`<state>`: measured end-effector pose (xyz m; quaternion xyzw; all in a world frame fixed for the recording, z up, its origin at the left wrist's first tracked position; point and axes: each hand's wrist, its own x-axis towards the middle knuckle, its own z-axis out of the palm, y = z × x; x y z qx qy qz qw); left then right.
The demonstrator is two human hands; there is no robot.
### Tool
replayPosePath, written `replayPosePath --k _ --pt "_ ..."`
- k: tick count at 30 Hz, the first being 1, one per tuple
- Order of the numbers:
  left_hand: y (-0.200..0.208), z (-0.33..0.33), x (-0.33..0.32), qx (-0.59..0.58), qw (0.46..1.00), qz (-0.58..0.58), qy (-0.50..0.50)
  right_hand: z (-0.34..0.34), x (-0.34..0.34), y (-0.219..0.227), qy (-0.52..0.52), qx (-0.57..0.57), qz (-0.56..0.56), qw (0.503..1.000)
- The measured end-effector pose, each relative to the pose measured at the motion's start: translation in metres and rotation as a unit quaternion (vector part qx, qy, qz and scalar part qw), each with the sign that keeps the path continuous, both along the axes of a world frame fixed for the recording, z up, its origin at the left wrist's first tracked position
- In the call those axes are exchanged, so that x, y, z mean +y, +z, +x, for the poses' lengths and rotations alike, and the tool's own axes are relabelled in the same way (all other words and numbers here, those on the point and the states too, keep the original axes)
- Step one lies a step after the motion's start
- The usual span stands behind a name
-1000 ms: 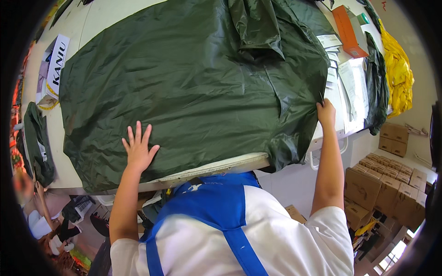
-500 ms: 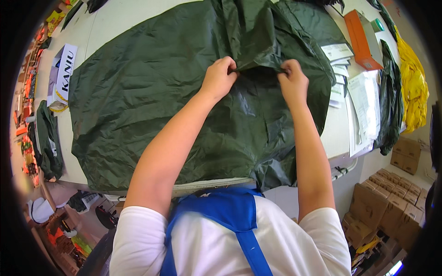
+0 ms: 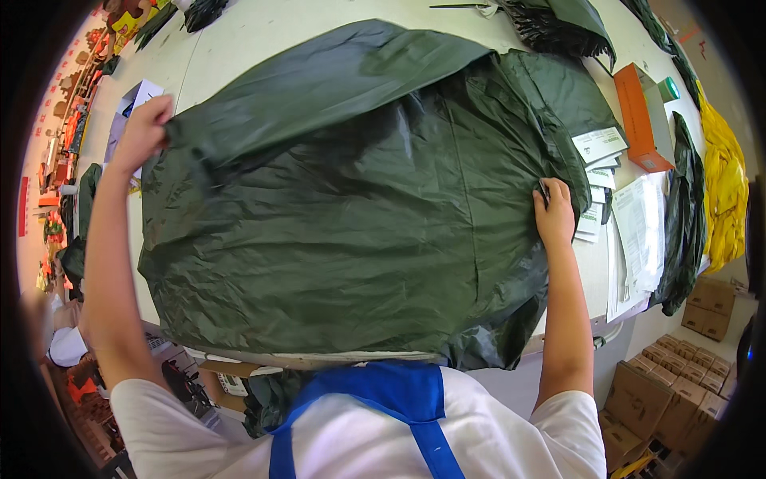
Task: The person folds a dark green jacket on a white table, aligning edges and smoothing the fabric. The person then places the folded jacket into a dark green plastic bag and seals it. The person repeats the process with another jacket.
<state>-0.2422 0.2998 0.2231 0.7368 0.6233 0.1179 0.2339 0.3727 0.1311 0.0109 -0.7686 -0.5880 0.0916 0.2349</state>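
A large piece of dark green waterproof fabric (image 3: 319, 239), thin and creased, covers the table in front of me. At the far left, my left hand (image 3: 144, 136) is closed on a corner of its upper layer. That layer is lifted there and slants across the far side as a fold, slightly blurred by motion. On the other side, my right hand (image 3: 556, 209) pinches the fabric near its right edge, thumb against fingers. A seam runs down the fabric left of that hand. The near right corner hangs over the table's front edge.
Right of the fabric lie white printed cards (image 3: 600, 148), loose paper sheets (image 3: 638, 231) and an orange box (image 3: 641, 120). Yellow material (image 3: 722, 176) hangs beyond. A small white box (image 3: 132, 108) stands behind my left hand. Brown cartons (image 3: 678, 399) are stacked at lower right.
My hands have moved from close together at the far middle to wide apart. The left went far left with the fabric; the right moved right and nearer. The bunched fabric is now spread out.
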Motion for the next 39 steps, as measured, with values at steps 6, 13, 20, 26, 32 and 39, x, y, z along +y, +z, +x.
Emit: replayPosePath --k 6,13,20,26,32,39 --pt "-0.05 -0.198 0.014 0.33 0.923 0.197 -0.009 0.002 0.006 0.0 -0.018 -0.016 0.029 0.999" --pt "-0.179 -0.059 0.007 0.199 0.947 0.245 0.062 -0.047 0.037 0.021 0.081 -0.023 0.122 0.989" --pt "-0.238 0.05 0.036 0.316 0.948 -0.047 -0.005 -0.095 0.118 -0.002 0.198 -0.159 -0.086 0.963" --pt "-0.242 0.106 0.03 0.213 0.962 0.174 0.004 -0.04 0.063 0.035 -0.086 -0.011 0.159 0.983" --pt "-0.211 0.22 -0.194 -0.004 0.941 0.049 -0.334 0.166 -0.107 -0.06 -0.3 -0.084 -0.025 0.95" --pt "-0.238 0.286 -0.326 -0.094 0.884 0.004 -0.458 0.071 -0.229 -0.042 -0.266 -0.014 0.063 0.962"
